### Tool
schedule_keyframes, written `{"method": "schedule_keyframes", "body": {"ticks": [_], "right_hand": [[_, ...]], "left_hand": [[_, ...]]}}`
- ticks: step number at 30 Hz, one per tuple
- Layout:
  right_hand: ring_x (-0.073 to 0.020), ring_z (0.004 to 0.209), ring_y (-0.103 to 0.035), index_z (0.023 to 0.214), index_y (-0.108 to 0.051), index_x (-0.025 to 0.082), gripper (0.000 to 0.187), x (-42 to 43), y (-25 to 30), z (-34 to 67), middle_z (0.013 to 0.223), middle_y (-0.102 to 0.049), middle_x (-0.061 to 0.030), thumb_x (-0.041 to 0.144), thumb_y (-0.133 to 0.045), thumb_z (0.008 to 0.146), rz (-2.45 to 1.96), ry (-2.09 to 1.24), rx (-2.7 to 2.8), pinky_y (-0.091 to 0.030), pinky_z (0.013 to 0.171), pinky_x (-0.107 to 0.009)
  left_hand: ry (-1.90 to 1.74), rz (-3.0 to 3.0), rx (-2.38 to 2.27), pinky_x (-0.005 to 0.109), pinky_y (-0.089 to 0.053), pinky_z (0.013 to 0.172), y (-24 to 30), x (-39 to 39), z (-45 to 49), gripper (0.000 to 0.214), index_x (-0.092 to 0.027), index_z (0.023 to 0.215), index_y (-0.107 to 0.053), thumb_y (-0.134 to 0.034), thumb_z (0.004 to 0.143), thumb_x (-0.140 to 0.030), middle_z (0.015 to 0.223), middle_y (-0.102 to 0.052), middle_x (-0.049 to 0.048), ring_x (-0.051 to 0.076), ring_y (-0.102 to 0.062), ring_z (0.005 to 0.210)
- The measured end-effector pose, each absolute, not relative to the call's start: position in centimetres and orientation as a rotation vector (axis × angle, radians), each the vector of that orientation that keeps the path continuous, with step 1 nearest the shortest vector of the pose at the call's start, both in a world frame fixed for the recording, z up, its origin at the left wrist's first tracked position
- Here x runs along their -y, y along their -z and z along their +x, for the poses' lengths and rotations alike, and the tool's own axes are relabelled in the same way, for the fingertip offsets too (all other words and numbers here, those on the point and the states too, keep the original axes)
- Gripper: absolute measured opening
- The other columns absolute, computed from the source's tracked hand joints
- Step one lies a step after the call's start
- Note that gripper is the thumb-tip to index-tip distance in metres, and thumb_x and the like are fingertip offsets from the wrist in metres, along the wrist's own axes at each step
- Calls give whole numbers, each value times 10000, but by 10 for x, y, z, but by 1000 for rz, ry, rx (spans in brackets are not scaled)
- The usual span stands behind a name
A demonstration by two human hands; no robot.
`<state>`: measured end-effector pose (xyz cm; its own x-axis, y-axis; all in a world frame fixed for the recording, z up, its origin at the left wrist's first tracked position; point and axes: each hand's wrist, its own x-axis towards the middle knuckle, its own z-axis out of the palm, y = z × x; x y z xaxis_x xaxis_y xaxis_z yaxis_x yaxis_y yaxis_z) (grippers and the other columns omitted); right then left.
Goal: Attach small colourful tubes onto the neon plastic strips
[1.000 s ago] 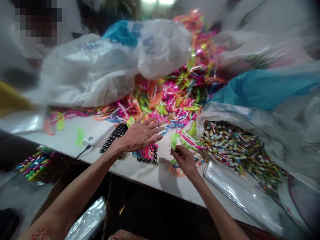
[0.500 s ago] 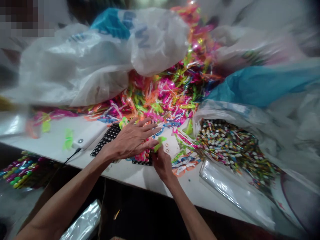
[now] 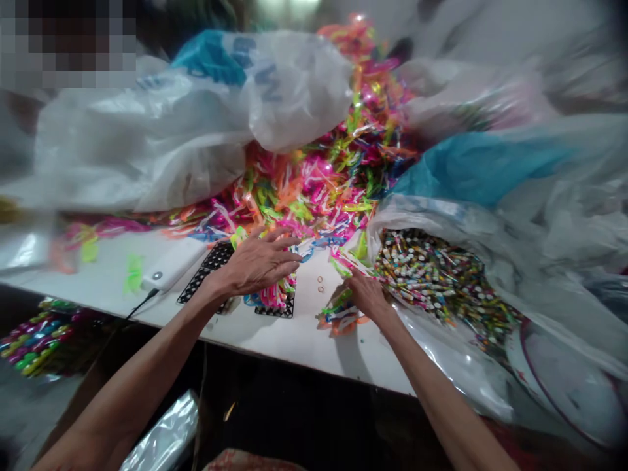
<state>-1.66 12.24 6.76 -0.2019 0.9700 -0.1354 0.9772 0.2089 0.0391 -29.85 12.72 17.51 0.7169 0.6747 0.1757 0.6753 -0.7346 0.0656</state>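
My left hand (image 3: pixel 260 261) lies palm down with its fingers spread, over a bunch of pink, white and blue plastic pieces (image 3: pixel 277 294). Under that bunch is a black card with white dots (image 3: pixel 275 309). My right hand (image 3: pixel 367 296) reaches down at the small pile of green and orange plastic pieces (image 3: pixel 343 320), by pink and white strips (image 3: pixel 346 261). Its fingertips are hidden, so I cannot tell whether it grips one. Between my hands, two small rings (image 3: pixel 320 284) rest on the white table (image 3: pixel 314 347).
Behind my hands rises a heap of neon plastic pieces (image 3: pixel 314 183), beside a large white bag (image 3: pixel 147 131). A bag of small multicoloured sticks (image 3: pixel 426 275) lies open at right, near clear plastic sleeves (image 3: pixel 456 366) and a round basin (image 3: pixel 569 379). A white device with a cable (image 3: pixel 174 261) is at left.
My right hand has moved right, away from my left hand, to the small pile. The green piece by its fingers no longer shows there. My left hand stays nearly in place.
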Motion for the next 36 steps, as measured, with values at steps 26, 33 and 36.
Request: {"method": "schedule_keyframes", "body": {"ticks": [26,33,36], "right_hand": [[-182,844,-580,820,-687,222,230,-75,-70,31,906,-643,-42,156,-477,755,2256,323,-2295,-377,655,-242],[-196,968,-533,975,-637,237,267,-73,-55,37,1043,-572,-53,205,-428,812,2328,192,-2203,-385,752,-270],[-213,1003,-515,1078,-596,291,319,-82,-54,28,1127,-526,-48,215,-438,811,2191,152,-2193,-372,785,-296]], "left_hand": [[297,-2890,1153,412,-229,1014,-173,-129,-299,381,-328,1149,-540,-260,913,-431,1316,-439,-40,203,-337,1230],[289,-2922,1145,424,-210,1025,-174,-129,-296,416,-324,1165,-528,-228,910,-460,1326,-428,-29,211,-317,1246],[278,-2901,1189,418,-192,1038,-175,-127,-295,449,-324,1159,-534,-203,905,-490,1330,-422,-35,210,-301,1257]]}}
